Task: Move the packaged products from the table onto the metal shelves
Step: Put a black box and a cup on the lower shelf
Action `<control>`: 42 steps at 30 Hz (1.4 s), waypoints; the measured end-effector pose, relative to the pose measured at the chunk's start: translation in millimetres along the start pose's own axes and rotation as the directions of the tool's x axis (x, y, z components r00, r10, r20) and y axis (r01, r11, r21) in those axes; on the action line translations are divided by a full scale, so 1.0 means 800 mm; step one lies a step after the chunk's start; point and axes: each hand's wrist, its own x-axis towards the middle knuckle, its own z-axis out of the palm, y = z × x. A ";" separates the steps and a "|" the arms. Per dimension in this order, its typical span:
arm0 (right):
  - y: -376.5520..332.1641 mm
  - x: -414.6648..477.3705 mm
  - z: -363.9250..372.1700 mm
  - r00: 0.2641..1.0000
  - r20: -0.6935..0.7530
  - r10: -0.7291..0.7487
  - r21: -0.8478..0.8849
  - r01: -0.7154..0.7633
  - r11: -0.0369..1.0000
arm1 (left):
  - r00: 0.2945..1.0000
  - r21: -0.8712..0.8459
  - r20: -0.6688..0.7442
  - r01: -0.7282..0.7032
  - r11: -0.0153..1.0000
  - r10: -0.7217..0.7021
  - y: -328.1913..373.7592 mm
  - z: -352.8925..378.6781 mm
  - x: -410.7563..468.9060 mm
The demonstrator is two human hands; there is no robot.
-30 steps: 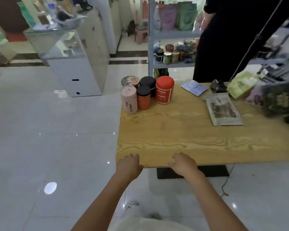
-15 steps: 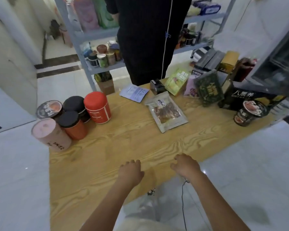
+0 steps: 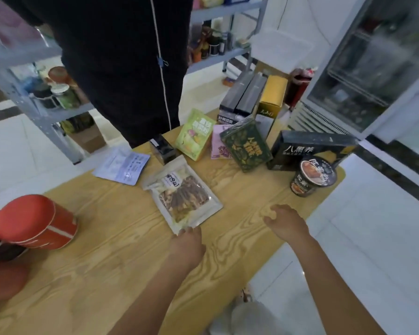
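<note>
A clear pouch of dried snacks lies flat in the middle of the wooden table. My left hand reaches it, fingertips touching its near corner. My right hand hovers loosely curled over the table to the right and holds nothing. Further back stand a green pouch, a pink pouch, a dark green box, a black box and a noodle cup. The metal shelves rise behind the table, part hidden.
A person in black stands at the far edge between table and shelves. A red tin and dark tins sit at the left end. A pale blue packet, a small black box, grey boxes and a yellow box lie behind. A glass-door fridge stands right.
My view has swung right and closer to the table. Both hands left the near edge and moved forward over the top; my left hand came up to the clear pouch.
</note>
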 end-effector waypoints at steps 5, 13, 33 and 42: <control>0.082 0.061 -0.042 0.989 -0.112 0.096 0.136 -0.080 0.987 | 1.000 0.033 -0.004 -0.025 0.999 0.026 0.072 -0.025 0.070; 0.207 0.180 -0.148 0.871 -0.483 0.088 0.198 0.011 0.980 | 0.985 -0.104 -0.169 -0.049 0.993 0.031 0.285 -0.083 0.164; 0.222 0.326 -0.186 0.785 -0.315 -0.533 -0.329 0.437 0.837 | 0.956 -0.028 -0.260 0.135 0.990 -0.138 0.434 -0.116 0.236; 0.215 0.331 -0.186 0.791 -0.314 -0.525 -0.333 0.427 0.841 | 0.899 -0.057 -0.319 0.296 0.953 -0.299 0.410 -0.074 0.225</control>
